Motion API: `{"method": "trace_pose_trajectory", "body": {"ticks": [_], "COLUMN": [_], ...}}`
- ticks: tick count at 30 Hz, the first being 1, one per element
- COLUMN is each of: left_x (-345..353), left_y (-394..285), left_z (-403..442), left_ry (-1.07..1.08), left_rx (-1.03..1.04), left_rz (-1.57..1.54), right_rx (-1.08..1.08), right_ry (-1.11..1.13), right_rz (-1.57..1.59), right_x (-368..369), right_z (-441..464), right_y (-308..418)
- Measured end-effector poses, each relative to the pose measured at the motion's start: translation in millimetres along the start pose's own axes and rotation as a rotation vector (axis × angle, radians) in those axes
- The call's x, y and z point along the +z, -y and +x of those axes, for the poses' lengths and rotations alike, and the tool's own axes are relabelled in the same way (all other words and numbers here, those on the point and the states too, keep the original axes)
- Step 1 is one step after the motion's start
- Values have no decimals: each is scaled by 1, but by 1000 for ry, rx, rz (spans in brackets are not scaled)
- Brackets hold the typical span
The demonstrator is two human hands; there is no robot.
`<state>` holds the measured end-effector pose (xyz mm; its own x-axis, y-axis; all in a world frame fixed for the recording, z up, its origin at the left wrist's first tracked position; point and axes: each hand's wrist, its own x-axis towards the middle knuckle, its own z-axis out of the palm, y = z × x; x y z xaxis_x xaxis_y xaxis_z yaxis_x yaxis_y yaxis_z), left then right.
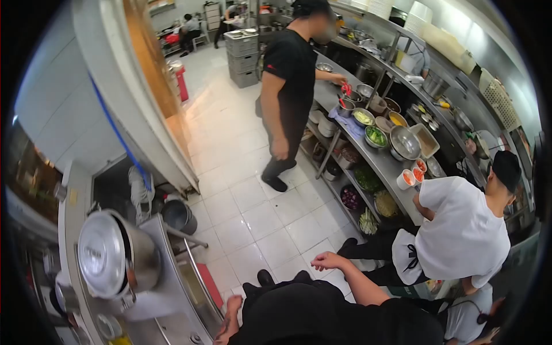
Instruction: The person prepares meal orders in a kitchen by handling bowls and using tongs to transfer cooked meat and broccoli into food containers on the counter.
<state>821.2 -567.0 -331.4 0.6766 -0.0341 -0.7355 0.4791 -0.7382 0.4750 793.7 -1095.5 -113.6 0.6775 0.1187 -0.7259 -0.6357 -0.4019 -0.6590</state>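
My right hand (326, 261) hangs over the white tiled floor, in front of my black shirt. It holds nothing visible, and its fingers are loosely bent and slightly apart. Low at the bottom, beside the sink counter (141, 310), is my left hand (233, 303); its fingers are small and partly hidden, so their pose is unclear. Neither hand visibly touches anything. On that counter stands a large metal pot (141, 259) with its lid (100, 253) tilted against it.
A person in black (290, 75) stands ahead by the steel prep counter (374, 158), which holds bowls of food. Close on my right, a person in white (463, 230) leans toward that counter. A dark bucket (179, 217) and stacked grey crates (242, 60) stand on the floor.
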Motion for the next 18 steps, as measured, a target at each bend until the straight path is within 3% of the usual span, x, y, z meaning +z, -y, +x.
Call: {"method": "trace_pose_trajectory", "body": {"ticks": [4,6,9,11,13,14,15,18], "left_x": [-106,-147,-183,-190,-186,-178,-170,-147], "left_y": [-142,-211,-305,-322,-350,-349,-339,-286], "left_z": [118,146,177,213,220,231,245,272], "left_ry": [-175,-260,-210,-199,-251,-202,-156,2], "left_rx": [162,348,393,482,553,482,415,466], "left_rz": [13,-123,-275,-227,-103,-110,-108,152], "right_rx": [-32,216,253,266,303,272,239,45], "right_ry": [-108,-215,-323,-337,-159,-141,-127,-95], "right_rz": [42,161,413,440,208,161,119,-317], "right_x": [-3,-7,-10,-28,-63,-75,-92,-144], "right_z": [7,-4,14,42,82,105,130,195], "right_y": [-21,-5,-8,1,1,6,18,70]}}
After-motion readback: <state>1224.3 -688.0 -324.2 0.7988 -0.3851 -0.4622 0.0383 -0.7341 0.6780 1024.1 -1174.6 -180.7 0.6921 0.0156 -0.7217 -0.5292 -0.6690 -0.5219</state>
